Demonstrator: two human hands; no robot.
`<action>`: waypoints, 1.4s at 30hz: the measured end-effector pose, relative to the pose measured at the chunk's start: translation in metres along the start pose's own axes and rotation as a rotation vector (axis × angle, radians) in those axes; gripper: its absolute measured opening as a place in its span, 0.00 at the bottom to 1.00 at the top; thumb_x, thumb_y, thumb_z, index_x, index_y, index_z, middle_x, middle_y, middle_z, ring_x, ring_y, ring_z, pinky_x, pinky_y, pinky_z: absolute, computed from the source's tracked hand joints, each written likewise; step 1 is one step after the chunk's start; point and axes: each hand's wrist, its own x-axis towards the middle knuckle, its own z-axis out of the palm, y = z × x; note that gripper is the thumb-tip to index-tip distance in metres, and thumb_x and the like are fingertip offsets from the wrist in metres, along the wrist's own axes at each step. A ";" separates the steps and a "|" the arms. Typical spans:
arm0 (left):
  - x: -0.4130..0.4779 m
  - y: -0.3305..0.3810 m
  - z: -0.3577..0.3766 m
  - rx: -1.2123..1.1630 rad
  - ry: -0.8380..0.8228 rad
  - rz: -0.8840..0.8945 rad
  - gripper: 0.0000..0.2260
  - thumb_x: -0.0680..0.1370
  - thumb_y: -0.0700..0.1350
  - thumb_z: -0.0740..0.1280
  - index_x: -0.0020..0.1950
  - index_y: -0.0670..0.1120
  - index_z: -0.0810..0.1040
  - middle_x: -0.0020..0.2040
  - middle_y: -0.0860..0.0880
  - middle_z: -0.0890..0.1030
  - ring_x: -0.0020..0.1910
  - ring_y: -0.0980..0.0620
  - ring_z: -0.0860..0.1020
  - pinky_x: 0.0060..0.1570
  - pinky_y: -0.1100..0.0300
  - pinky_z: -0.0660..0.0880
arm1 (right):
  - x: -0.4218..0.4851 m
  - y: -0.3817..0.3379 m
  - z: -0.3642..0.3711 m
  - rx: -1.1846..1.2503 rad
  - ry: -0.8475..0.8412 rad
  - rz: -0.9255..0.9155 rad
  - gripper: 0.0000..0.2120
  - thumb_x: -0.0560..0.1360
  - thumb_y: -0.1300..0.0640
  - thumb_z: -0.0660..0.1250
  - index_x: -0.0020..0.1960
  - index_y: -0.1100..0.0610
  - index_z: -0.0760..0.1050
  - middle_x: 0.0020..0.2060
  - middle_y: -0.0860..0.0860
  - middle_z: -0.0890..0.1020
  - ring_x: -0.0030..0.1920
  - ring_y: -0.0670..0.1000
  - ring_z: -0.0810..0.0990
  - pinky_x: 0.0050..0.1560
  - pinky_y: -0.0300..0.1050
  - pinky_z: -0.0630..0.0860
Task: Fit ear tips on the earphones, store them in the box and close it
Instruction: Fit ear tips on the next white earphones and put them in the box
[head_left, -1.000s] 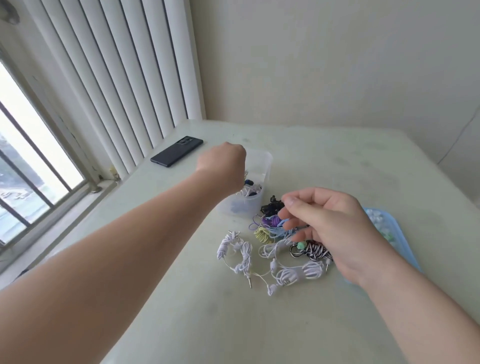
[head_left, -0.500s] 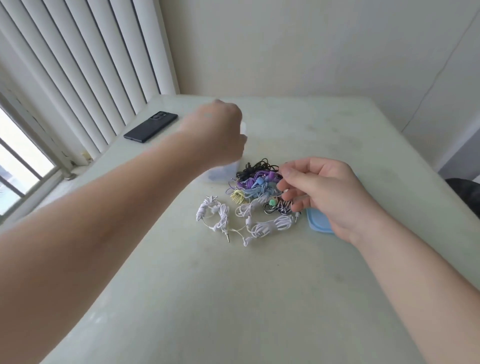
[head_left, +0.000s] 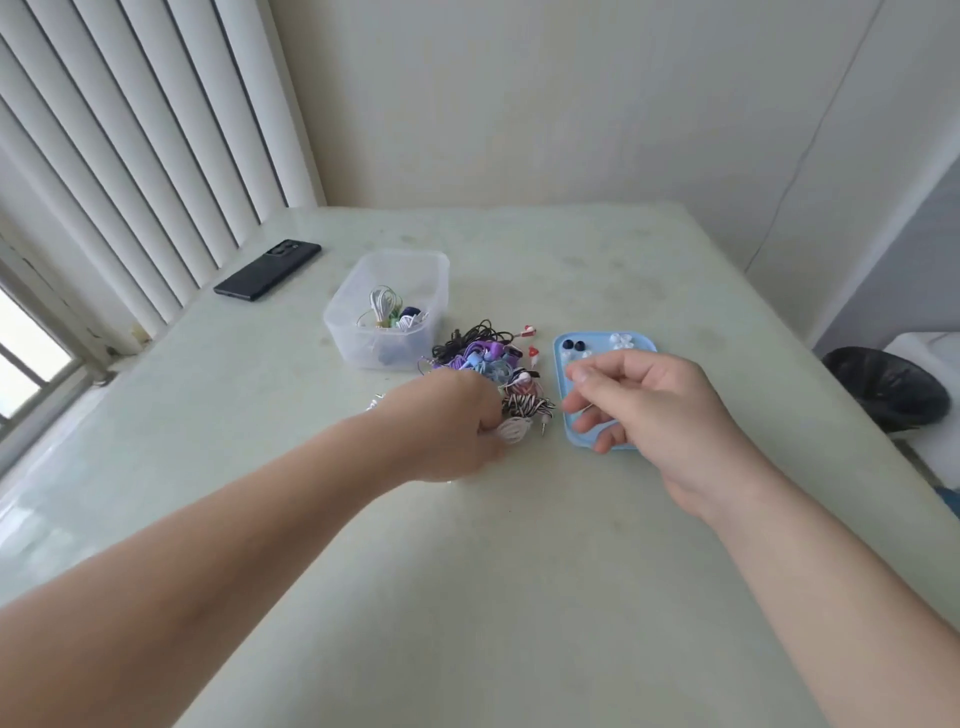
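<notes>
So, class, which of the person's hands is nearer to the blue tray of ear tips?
Right. The right hand overlaps the near half of the blue tray in this view; the left hand is to its left, at the earphone pile, gripping a white earphone coil.

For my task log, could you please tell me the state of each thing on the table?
box: open, few earphones inside
blue lid: off, holds ear tips
earphone pile: tangled on table
phone: face down
left hand: grips white earphones
right hand: over lid, grasp unclear

Markings: none legible. Box (head_left: 358, 343) and phone (head_left: 267, 270) left of the box bore no readable text.
</notes>
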 end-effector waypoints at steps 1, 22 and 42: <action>-0.002 -0.001 -0.002 -0.034 0.028 -0.007 0.14 0.78 0.50 0.68 0.37 0.43 0.73 0.34 0.43 0.76 0.33 0.45 0.70 0.34 0.54 0.72 | -0.002 0.001 -0.001 0.007 0.003 0.010 0.05 0.80 0.58 0.70 0.49 0.59 0.84 0.39 0.55 0.86 0.37 0.51 0.81 0.33 0.45 0.77; -0.015 0.057 -0.073 -1.474 -0.175 0.098 0.10 0.76 0.46 0.58 0.49 0.43 0.76 0.37 0.42 0.77 0.33 0.44 0.74 0.35 0.53 0.67 | -0.003 -0.021 -0.002 0.270 -0.382 -0.140 0.15 0.78 0.50 0.59 0.46 0.49 0.84 0.41 0.46 0.84 0.45 0.45 0.83 0.47 0.50 0.69; -0.038 0.034 -0.015 -1.252 0.010 -0.010 0.15 0.75 0.42 0.76 0.61 0.44 0.82 0.48 0.44 0.86 0.42 0.45 0.86 0.48 0.53 0.79 | 0.004 -0.014 -0.035 0.280 -0.201 0.088 0.07 0.80 0.63 0.66 0.53 0.59 0.82 0.37 0.55 0.78 0.26 0.49 0.68 0.25 0.41 0.59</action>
